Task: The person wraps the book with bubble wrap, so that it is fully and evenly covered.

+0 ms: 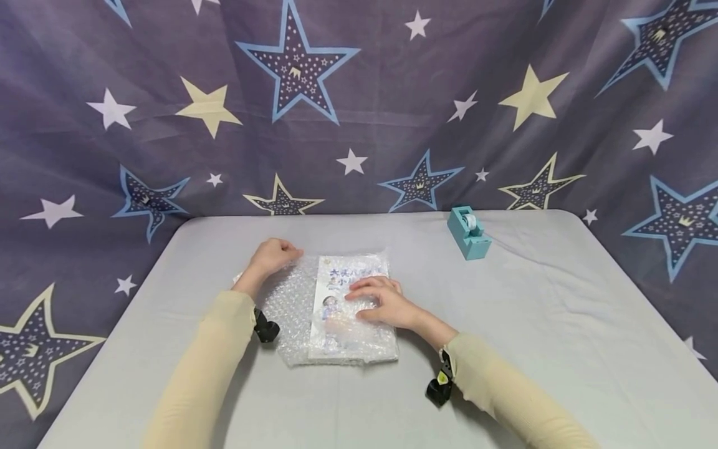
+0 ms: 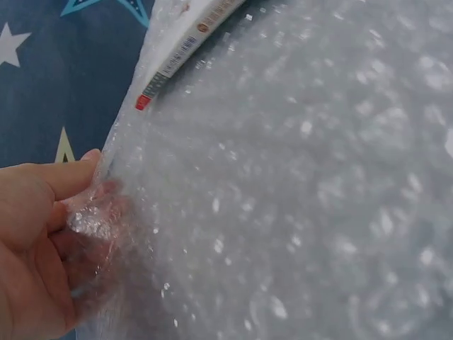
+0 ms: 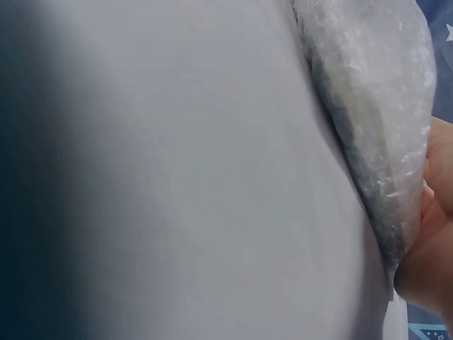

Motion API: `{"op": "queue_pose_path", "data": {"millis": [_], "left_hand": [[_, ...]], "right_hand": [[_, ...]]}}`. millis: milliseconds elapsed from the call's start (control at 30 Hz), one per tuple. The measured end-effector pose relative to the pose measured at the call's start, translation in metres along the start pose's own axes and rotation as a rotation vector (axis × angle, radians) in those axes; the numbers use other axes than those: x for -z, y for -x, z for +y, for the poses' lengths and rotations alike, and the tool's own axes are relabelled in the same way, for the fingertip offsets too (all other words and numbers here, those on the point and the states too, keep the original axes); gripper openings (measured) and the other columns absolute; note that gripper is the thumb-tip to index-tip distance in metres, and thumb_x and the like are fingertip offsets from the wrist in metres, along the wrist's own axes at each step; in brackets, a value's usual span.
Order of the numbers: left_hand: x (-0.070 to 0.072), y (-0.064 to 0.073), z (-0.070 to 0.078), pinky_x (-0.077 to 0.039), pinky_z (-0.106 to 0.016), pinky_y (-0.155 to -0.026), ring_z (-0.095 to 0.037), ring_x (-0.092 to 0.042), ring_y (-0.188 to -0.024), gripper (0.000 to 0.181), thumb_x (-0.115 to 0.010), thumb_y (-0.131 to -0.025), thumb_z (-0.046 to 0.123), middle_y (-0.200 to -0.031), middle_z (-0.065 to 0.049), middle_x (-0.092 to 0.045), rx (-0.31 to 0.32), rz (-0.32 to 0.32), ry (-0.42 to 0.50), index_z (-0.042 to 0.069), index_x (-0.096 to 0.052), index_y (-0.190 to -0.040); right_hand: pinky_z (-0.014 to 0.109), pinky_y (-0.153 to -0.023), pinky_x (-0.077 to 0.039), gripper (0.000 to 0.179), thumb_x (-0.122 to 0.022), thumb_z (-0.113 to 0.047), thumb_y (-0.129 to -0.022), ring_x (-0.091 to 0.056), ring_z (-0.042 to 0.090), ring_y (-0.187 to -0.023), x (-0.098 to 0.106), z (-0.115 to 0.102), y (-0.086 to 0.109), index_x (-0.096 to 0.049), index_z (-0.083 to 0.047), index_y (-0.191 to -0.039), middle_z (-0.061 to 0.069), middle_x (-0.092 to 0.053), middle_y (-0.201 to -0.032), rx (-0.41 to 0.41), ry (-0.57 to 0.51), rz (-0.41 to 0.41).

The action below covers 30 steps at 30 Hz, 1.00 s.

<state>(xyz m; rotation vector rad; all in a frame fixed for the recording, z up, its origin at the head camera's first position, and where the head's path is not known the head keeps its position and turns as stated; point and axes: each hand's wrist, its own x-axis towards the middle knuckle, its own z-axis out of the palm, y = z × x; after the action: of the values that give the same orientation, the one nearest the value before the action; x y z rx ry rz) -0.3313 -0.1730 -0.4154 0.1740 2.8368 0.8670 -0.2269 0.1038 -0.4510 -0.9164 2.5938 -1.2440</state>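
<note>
A book with a white illustrated cover (image 1: pixel 330 333) lies on the table, its right part under bubble wrap (image 1: pixel 291 299). The wrap also spreads out to the left of the book. My left hand (image 1: pixel 273 255) pinches the far left edge of the wrap between thumb and fingers; some fingers show through the clear film in the left wrist view. There the book's spine (image 2: pixel 184 51) shows at the top. My right hand (image 1: pixel 387 302) rests on the wrapped right part of the book, fingers spread and slightly bent. In the right wrist view it is mostly cut off beside the bulging wrap (image 3: pixel 382 113).
A teal tape dispenser (image 1: pixel 470 236) with a roll of tape stands at the back right of the table. The table (image 1: pixel 538 312) has a light grey cloth. Behind it hangs a dark curtain (image 1: pixel 381 93) printed with stars.
</note>
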Motion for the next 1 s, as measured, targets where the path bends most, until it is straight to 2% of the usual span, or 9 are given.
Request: {"op": "queue_pose_path", "data": {"millis": [267,500,767,1000], "left_hand": [[-0.003,0.004,-0.001,-0.045,-0.032,-0.066,-0.023,-0.058,-0.076,0.025,-0.061,-0.085,0.029,-0.086,-0.010,-0.067,-0.046,0.098,-0.041,0.005,-0.068,-0.091],[-0.007,0.004,-0.012,-0.047,-0.037,-0.076,-0.026,-0.058,-0.087,0.031,-0.053,-0.091,0.027,-0.099,-0.016,-0.066,-0.034,0.087,0.010,0.000,-0.066,-0.102],[-0.008,0.003,-0.013,-0.045,-0.031,-0.067,-0.022,-0.056,-0.077,0.024,-0.055,-0.090,0.020,-0.090,-0.013,-0.067,-0.080,0.127,0.002,0.001,-0.067,-0.097],[-0.007,0.007,-0.023,-0.046,-0.038,-0.076,-0.027,-0.057,-0.087,0.032,-0.054,-0.091,0.029,-0.100,-0.016,-0.064,-0.057,0.135,0.029,0.003,-0.065,-0.104]], "right_hand": [[0.053,-0.104,-0.010,0.039,-0.069,-0.017,-0.075,-0.033,0.026,-0.124,0.001,0.000,-0.002,-0.062,-0.015,-0.114,0.004,-0.049,-0.131,0.008,0.004,-0.003],[0.053,-0.103,-0.011,0.038,-0.068,-0.016,-0.075,-0.033,0.028,-0.125,0.000,0.000,0.000,-0.063,-0.015,-0.113,0.004,-0.050,-0.130,0.003,0.002,0.001],[0.053,-0.104,-0.011,0.039,-0.069,-0.017,-0.075,-0.033,0.027,-0.125,0.000,0.000,0.000,-0.062,-0.016,-0.114,0.004,-0.050,-0.131,0.000,0.013,-0.001],[0.052,-0.104,-0.011,0.039,-0.069,-0.017,-0.075,-0.033,0.026,-0.125,-0.001,-0.001,0.000,-0.063,-0.016,-0.113,0.004,-0.050,-0.130,-0.003,0.011,0.003]]}}
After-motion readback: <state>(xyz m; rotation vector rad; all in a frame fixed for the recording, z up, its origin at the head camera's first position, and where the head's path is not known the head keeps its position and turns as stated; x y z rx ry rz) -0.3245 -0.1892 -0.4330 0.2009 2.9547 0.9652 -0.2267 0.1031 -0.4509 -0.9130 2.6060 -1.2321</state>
